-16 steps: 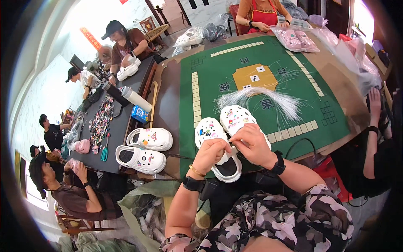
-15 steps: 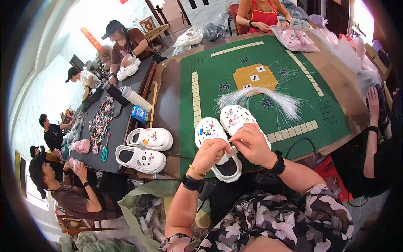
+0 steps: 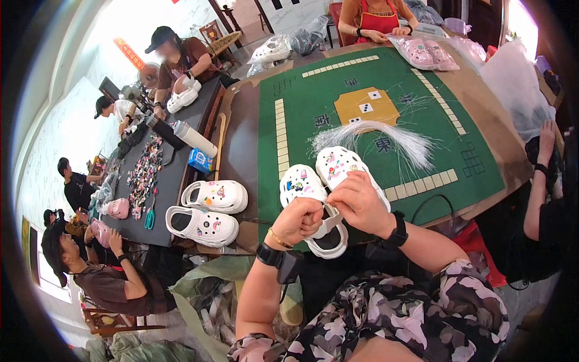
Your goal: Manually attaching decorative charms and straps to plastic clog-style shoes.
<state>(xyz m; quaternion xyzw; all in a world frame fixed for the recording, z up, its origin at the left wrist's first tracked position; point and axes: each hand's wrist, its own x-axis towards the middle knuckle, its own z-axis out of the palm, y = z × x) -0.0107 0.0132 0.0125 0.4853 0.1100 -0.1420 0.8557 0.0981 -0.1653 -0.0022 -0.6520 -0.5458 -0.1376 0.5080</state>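
Two white clogs stand side by side in front of me on the green table mat: a left one [image 3: 299, 183] and a right one [image 3: 339, 161], both dotted with colourful charms. Over their heel side, my left hand [image 3: 300, 220] is closed in a fist. Beside it, my right hand [image 3: 363, 205] pinches its fingertips together above the right clog. What either hand holds, if anything, is too thin or hidden to make out. Just beyond the clogs lies a fanned bundle of thin white plastic strands [image 3: 392, 137].
Another white pair of clogs [image 3: 205, 227] sits to my left, near a blue box [image 3: 201, 160] and a pale bottle [image 3: 196, 139]. Loose charms [image 3: 143, 175] and teal scissors [image 3: 149, 218] lie on the dark side table. Bagged pink clogs [image 3: 425, 53] rest far right. Several co-workers surround the tables.
My left hand has drawn slightly left, and its fingers have curled into a fist, apart from my right hand. At the right edge, a co-worker's hand and a clear plastic bag have shifted.
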